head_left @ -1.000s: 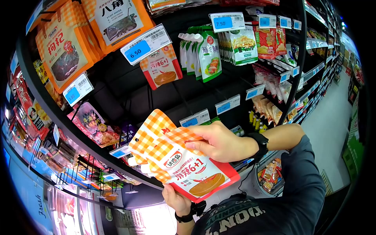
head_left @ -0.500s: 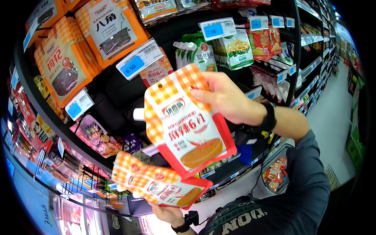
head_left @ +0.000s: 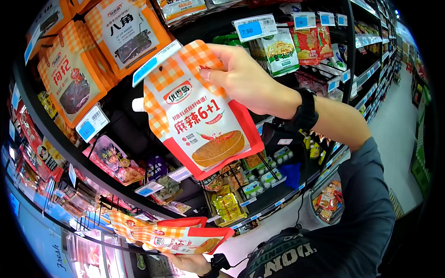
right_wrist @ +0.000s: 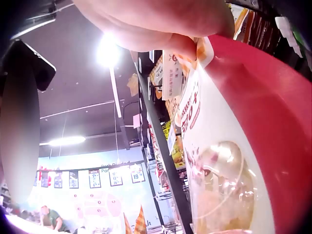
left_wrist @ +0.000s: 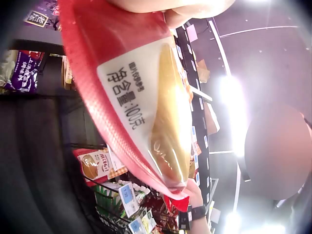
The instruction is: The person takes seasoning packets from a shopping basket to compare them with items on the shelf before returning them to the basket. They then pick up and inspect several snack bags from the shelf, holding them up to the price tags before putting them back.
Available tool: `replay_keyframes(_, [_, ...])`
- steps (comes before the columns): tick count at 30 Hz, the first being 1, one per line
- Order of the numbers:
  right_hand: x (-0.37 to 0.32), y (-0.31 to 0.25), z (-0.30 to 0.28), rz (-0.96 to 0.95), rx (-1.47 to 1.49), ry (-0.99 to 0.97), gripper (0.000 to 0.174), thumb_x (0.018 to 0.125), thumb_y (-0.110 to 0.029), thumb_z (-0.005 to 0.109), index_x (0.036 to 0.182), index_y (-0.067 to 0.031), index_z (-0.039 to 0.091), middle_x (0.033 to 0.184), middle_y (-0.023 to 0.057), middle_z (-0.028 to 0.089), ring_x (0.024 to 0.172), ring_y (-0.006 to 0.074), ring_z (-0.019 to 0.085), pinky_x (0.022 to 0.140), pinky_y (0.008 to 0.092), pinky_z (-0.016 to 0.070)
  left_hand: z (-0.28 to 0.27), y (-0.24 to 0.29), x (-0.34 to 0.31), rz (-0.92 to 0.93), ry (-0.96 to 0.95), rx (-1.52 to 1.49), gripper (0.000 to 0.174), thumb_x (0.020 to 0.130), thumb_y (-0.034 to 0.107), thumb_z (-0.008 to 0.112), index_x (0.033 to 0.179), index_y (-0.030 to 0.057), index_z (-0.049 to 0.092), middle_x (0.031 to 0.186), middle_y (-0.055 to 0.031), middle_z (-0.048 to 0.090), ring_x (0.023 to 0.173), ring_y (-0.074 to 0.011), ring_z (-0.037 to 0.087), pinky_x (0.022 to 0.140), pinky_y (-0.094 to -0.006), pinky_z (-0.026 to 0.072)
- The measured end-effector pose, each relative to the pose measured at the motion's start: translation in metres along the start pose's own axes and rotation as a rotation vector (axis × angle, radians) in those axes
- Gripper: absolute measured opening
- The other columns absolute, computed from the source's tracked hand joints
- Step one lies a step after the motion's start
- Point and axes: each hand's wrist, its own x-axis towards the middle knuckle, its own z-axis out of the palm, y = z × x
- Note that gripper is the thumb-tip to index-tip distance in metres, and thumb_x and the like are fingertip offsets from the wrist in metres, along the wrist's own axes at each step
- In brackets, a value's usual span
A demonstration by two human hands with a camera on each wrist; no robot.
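Note:
My right hand [head_left: 252, 78] pinches the top edge of a red, white and orange-checked pouch [head_left: 204, 120] with a white spout, up against a price tag [head_left: 155, 62] in the head view. Low down, my left hand [head_left: 190, 263] holds several matching pouches [head_left: 174, 236], tilted almost flat. In the left wrist view the fingers [left_wrist: 170, 7] grip a pouch [left_wrist: 126, 87] at the top of the picture. The right wrist view shows fingers [right_wrist: 161, 22] closed on the raised pouch [right_wrist: 214, 161]. The hook behind the price tag is hidden by the raised pouch.
Orange-edged spice bags [head_left: 130, 39] hang at the upper left, beside a curved black shelf edge. Green and white packets [head_left: 278, 53] hang right of the raised pouch. A basket of packets [head_left: 329, 204] stands at the lower right, near the aisle floor [head_left: 391, 139].
My right hand has separated one pouch from the others and raised it up and left to the price tag. My left hand has moved down and left with the remaining pouches.

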Motion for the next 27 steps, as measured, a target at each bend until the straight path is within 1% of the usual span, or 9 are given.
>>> replay_keyframes(4, [0.007,0.002,-0.003,-0.075,-0.114,-0.001,0.027,0.088,0.001,0.044,0.114,0.0013,0.05,0.093,0.0044,0.059,0.077,0.0066,0.054,0.066,0.0226,0.0476,-0.008,-0.003,0.0,0.003,-0.085,-0.002,0.057,0.09,0.043,0.042,0.135,0.0095,0.031,0.137,-0.0078,0.035,0.121,-0.0245,0.038,0.103,-0.0423,0.0284])
replay_keyframes(7, [0.01,0.001,-0.003,-0.043,-0.206,-0.006,0.028,0.088,0.002,0.044,0.114,0.0012,0.051,0.093,0.004,0.059,0.074,0.0058,0.053,0.063,0.0215,0.0466,-0.006,-0.004,0.0,-0.008,-0.086,-0.031,0.057,0.09,0.043,0.043,0.135,0.0093,0.031,0.137,-0.0076,0.036,0.121,-0.0244,0.038,0.103,-0.0424,0.0283])
replay_keyframes(12, [0.014,0.014,-0.004,-0.057,-0.182,-0.011,0.03,0.087,0.003,0.042,0.116,0.0012,0.049,0.097,0.0064,0.06,0.08,0.0083,0.057,0.067,0.0238,0.0497,-0.003,-0.005,0.0,-0.037,-0.021,-0.024,0.056,0.089,0.042,0.044,0.134,0.0092,0.033,0.136,-0.0076,0.037,0.12,-0.0241,0.04,0.102,-0.0426,0.0295])
replay_keyframes(17, [0.023,0.018,-0.004,0.078,-0.056,0.066,0.031,0.087,0.004,0.042,0.117,0.003,0.046,0.101,0.0104,0.059,0.084,0.0134,0.06,0.07,0.0274,0.0516,-0.009,-0.005,0.0,-0.059,-0.033,-0.046,0.056,0.09,0.041,0.044,0.134,0.009,0.032,0.135,-0.0079,0.038,0.119,-0.0242,0.041,0.102,-0.0428,0.0303])
replay_keyframes(18, [0.026,0.023,-0.004,0.073,-0.123,0.074,0.029,0.087,0.005,0.043,0.115,0.0031,0.047,0.1,0.0108,0.058,0.084,0.0143,0.059,0.069,0.028,0.0509,-0.008,-0.005,0.0,-0.072,-0.04,-0.057,0.056,0.09,0.041,0.045,0.134,0.0089,0.032,0.135,-0.0081,0.038,0.119,-0.0243,0.042,0.102,-0.0429,0.0306])
replay_keyframes(22, [0.039,0.033,0.0,0.16,-0.232,0.105,0.026,0.086,0.005,0.043,0.112,0.0029,0.049,0.095,0.0102,0.057,0.082,0.0137,0.056,0.065,0.0273,0.0473,-0.004,-0.005,-0.003,-0.065,-0.045,-0.023,0.056,0.09,0.041,0.044,0.134,0.0089,0.032,0.135,-0.0087,0.038,0.119,-0.0247,0.041,0.101,-0.043,0.031])
replay_keyframes(25, [0.04,0.035,0.002,0.144,-0.23,0.112,0.026,0.086,0.004,0.044,0.112,0.0026,0.049,0.094,0.0094,0.057,0.08,0.0129,0.056,0.064,0.0265,0.0469,-0.007,-0.003,-0.002,-0.07,-0.056,-0.048,0.056,0.09,0.041,0.044,0.134,0.0089,0.031,0.135,-0.0093,0.037,0.12,-0.0251,0.041,0.101,-0.0435,0.0311])
replay_keyframes(26, [0.035,0.029,0.001,0.239,-0.221,0.092,0.028,0.085,0.005,0.043,0.112,0.0021,0.049,0.094,0.0096,0.058,0.08,0.0131,0.057,0.064,0.0263,0.047,-0.008,-0.002,-0.002,-0.053,-0.048,-0.056,0.056,0.091,0.041,0.043,0.134,0.0087,0.031,0.136,-0.0094,0.036,0.12,-0.0252,0.04,0.102,-0.0436,0.0307])
replay_keyframes(27, [0.033,0.03,0.0,0.24,-0.221,0.09,0.028,0.085,0.005,0.043,0.112,0.0021,0.049,0.094,0.0096,0.058,0.08,0.0131,0.057,0.064,0.0263,0.047,-0.01,-0.002,-0.003,-0.036,-0.036,-0.065,0.056,0.091,0.041,0.043,0.134,0.0086,0.03,0.136,-0.0094,0.036,0.12,-0.0253,0.04,0.102,-0.0438,0.0302])
